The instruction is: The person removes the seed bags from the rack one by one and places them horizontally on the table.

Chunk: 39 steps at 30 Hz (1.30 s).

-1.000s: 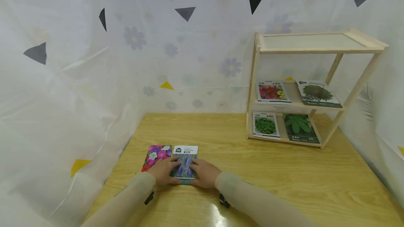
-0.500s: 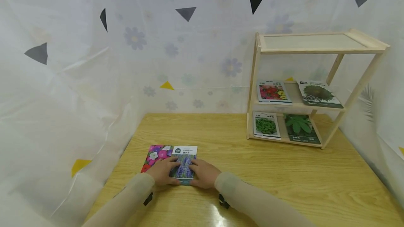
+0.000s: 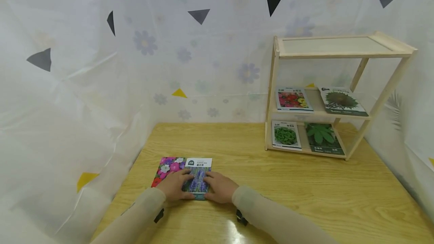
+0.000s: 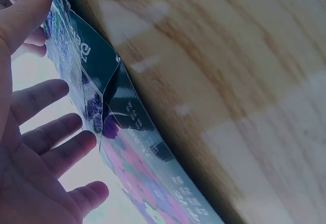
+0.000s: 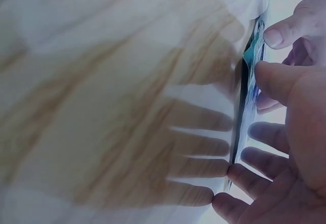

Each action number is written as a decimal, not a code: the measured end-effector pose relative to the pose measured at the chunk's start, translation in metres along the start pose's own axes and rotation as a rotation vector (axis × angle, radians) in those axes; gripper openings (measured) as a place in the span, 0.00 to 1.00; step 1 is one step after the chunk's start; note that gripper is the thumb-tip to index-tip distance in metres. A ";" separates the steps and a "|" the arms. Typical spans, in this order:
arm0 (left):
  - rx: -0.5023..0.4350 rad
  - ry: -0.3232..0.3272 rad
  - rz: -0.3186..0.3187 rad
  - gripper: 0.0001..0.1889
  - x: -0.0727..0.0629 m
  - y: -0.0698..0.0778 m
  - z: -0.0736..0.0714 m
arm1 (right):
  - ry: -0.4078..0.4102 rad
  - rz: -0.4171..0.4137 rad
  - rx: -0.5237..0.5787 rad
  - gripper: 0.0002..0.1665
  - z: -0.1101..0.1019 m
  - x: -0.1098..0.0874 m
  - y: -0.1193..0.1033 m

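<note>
A lavender seed packet (image 3: 198, 182) lies flat on the wooden table, its white top edge away from me. Beside it on the left, and partly under it, is a seed packet with pink and red flowers (image 3: 172, 166). My left hand (image 3: 173, 186) rests across the join of the two packets, thumb at the lavender packet's near edge. On the other side, my right hand (image 3: 221, 187) touches the lavender packet's right edge with spread fingers. In the left wrist view the lavender packet (image 4: 69, 63) overlaps the flower packet (image 4: 145, 175). Neither hand curls round anything.
A wooden shelf rack (image 3: 342, 55) stands at the back right of the table (image 3: 257, 214). Two packets lie on its middle tier, including a red-flower packet (image 3: 294, 100). Its bottom tier holds a leafy green packet (image 3: 286, 135) and a dark green packet (image 3: 323, 138).
</note>
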<state>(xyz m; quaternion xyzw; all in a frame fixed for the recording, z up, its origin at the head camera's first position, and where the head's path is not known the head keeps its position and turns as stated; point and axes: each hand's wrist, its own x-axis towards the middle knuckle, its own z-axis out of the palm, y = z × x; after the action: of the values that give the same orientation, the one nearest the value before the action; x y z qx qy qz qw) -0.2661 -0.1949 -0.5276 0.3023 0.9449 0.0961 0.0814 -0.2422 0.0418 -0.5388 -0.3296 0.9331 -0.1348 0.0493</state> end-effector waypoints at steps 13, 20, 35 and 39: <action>0.014 0.029 0.067 0.39 0.001 0.023 -0.008 | 0.037 -0.106 0.004 0.37 -0.005 -0.041 0.009; 0.026 0.077 0.171 0.39 0.006 0.049 -0.009 | 0.039 -0.058 0.117 0.37 -0.026 -0.084 0.032; -0.103 0.191 0.353 0.35 0.027 0.115 0.000 | 0.236 0.252 0.274 0.36 -0.054 -0.148 0.104; -0.119 0.205 0.340 0.35 0.038 0.129 0.001 | 0.293 0.256 0.223 0.36 -0.071 -0.152 0.117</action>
<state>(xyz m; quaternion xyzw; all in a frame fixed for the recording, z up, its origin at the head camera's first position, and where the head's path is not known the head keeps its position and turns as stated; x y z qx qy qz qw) -0.2241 -0.0694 -0.5026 0.4405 0.8763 0.1945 -0.0147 -0.2072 0.2402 -0.5036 -0.1778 0.9439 -0.2761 -0.0338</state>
